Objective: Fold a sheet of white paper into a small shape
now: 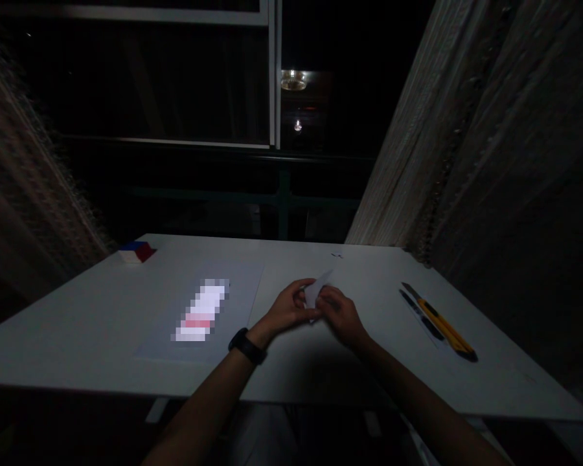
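Observation:
Between my two hands, a small folded piece of white paper is held up above the table, one pointed corner sticking upward. My left hand is closed on its left side, thumb toward me, with a dark watch on that wrist. On the paper's right and lower edge, the fingers of my right hand are pinched. The fingertips partly hide the lower folds. To the left, a lit phone with a blurred-out screen lies on a larger white sheet.
On the white table, a utility knife with a yellow handle lies at right beside a black pen. A red, blue and white puzzle cube sits at the far left. Small scraps lie near the back edge. Curtains flank a dark window.

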Tool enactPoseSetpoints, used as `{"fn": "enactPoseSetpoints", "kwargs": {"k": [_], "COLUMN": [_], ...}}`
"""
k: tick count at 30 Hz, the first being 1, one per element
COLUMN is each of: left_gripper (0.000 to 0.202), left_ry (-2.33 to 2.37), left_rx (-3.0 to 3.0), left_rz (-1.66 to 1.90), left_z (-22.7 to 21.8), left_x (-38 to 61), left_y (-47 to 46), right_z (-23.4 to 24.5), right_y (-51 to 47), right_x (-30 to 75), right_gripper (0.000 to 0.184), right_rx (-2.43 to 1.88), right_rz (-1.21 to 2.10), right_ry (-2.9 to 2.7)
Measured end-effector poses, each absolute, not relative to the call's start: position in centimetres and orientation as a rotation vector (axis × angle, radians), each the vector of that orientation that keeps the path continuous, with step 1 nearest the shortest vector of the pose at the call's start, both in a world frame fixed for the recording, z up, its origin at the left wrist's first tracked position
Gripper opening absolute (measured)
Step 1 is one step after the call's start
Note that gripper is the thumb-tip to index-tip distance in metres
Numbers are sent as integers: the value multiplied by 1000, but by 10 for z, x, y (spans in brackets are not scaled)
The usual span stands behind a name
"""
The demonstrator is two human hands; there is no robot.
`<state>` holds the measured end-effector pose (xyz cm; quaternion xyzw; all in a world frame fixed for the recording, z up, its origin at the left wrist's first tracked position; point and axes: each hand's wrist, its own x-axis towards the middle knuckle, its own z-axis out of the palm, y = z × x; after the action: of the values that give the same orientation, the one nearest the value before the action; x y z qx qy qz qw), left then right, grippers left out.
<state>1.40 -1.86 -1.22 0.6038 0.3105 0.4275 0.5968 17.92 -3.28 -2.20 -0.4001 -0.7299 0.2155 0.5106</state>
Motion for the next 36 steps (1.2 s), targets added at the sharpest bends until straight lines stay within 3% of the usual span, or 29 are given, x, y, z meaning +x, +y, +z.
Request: {"fn": "enactPoseSetpoints", "kwargs": {"k": [22,36], "left_gripper": [64,63], "left_ry": [526,549], "left_rx": [1266,1295], "left_rz": [936,909], "left_z": [-4,-7], "left_x": [11,10], "left_y": [-22,-19], "right_z": [-21,-21], "right_y": [-25,-25], "right_x": [183,187], "right_gripper": [24,24], "right_rx": [-1014,-911], "right_rz": [910,902], "right_ry": [-1579,-1592]}}
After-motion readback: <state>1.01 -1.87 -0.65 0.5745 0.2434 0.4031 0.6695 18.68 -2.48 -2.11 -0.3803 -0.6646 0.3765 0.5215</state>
